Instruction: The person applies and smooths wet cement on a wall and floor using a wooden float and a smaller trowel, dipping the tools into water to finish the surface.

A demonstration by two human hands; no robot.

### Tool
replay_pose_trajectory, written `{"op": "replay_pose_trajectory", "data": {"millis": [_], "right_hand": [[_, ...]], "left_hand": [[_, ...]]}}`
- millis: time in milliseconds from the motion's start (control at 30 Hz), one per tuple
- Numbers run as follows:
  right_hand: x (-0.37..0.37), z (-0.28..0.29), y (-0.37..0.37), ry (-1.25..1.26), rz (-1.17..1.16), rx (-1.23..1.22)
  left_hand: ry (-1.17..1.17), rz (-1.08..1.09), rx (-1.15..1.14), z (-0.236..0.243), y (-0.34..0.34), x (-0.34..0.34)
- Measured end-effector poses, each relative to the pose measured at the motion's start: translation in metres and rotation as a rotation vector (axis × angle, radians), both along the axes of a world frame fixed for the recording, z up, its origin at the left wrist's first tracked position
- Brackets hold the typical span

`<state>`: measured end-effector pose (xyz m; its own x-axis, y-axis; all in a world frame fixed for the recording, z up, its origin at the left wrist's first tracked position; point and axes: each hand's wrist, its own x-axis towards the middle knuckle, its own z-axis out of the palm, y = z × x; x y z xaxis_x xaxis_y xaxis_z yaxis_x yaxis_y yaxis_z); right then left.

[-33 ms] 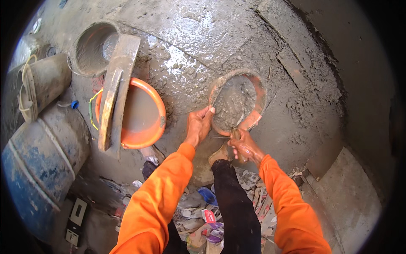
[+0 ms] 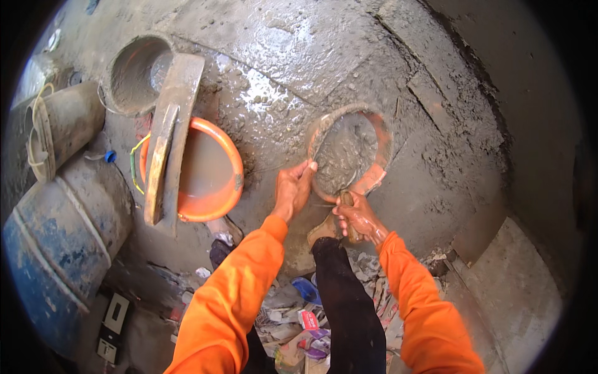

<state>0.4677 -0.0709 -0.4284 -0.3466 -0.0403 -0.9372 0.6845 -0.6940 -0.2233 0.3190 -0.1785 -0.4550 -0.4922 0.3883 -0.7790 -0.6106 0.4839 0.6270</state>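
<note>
left hand [image 2: 293, 191] pinches mud-caked round orange basin [image 2: 372, 179] at near-left rim, seemingly steadying it | right hand [image 2: 362, 219] clamped on brown rounded handle [image 2: 347, 199]

Bright orange long sleeves [image 2: 227, 290], black trousers [image 2: 350, 299]

Basin [image 2: 233, 153] left of bucket [image 2: 380, 142]
</note>
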Motion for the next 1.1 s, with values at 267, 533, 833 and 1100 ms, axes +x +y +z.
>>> {"op": "replay_pose_trajectory", "data": {"millis": [267,533,833,1100], "right_hand": [[-0.015,0.019,0.058,0.245,-1.056,-0.823],[-0.077,0.053,0.064,0.092,1.623,0.806],[-0.065,0.005,0.161,-0.002,1.989,1.105],[-0.039,-0.005,0.077,-0.157,0.746,0.107]], "left_hand": [[-0.078,0.069,0.032,-0.018,-0.019,-0.003],[0.009,-0.066,-0.056,-0.014,0.009,-0.029],[0.071,-0.189,-0.066,-0.008,0.018,-0.035],[-0.136,0.166,0.022,-0.030,-0.003,-0.023]]}}
